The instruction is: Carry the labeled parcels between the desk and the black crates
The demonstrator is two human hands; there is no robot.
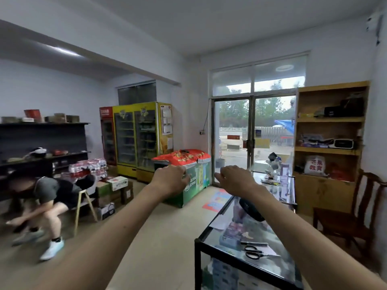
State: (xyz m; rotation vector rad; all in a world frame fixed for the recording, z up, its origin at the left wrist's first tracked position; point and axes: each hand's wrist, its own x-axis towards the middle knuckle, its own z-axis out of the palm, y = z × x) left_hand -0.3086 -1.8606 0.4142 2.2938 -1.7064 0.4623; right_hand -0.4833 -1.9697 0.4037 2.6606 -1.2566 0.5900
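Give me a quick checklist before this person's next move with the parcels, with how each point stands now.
1. Left hand free: ok, stretched forward, holding nothing.
2. Right hand free: ok, also holding nothing.
3. Parcel in sight: not ok, no labeled parcel shows.
4. Black crates in sight: not ok, none shows.
5. Floor ahead: ok toward the green chest freezer; a seated person is off to the left.
6. Glass counter to the right: cannot tell whether it is the desk; scissors lie on it.
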